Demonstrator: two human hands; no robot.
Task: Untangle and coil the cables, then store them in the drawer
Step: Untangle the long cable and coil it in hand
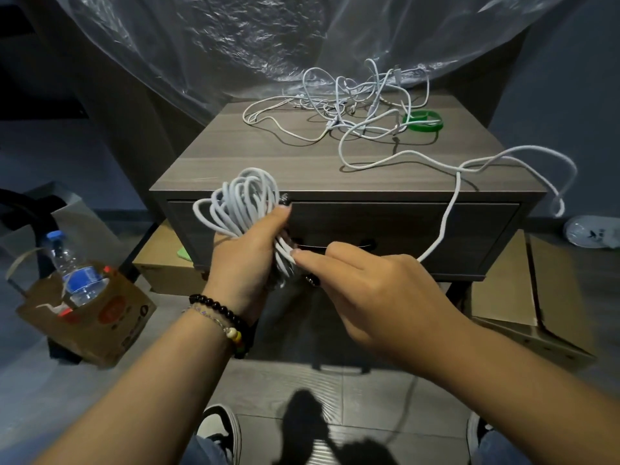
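Note:
My left hand (246, 260) grips a coil of thick white cable (240, 199) in front of the nightstand's closed drawer (385, 229). My right hand (375, 297) touches the lower end of the coil with its fingertips, and the cable's free length (449, 209) runs from under that hand up onto the nightstand top (255, 152) and loops off its right edge. A tangle of thin white cables (352, 102) lies at the back of the top.
A green ring-shaped band (423, 121) lies by the tangle. Clear plastic sheeting (235, 38) hangs behind. A paper bag (87, 317) with a water bottle stands on the floor at left, cardboard boxes (513, 297) lie at right, and my shoes are at the bottom.

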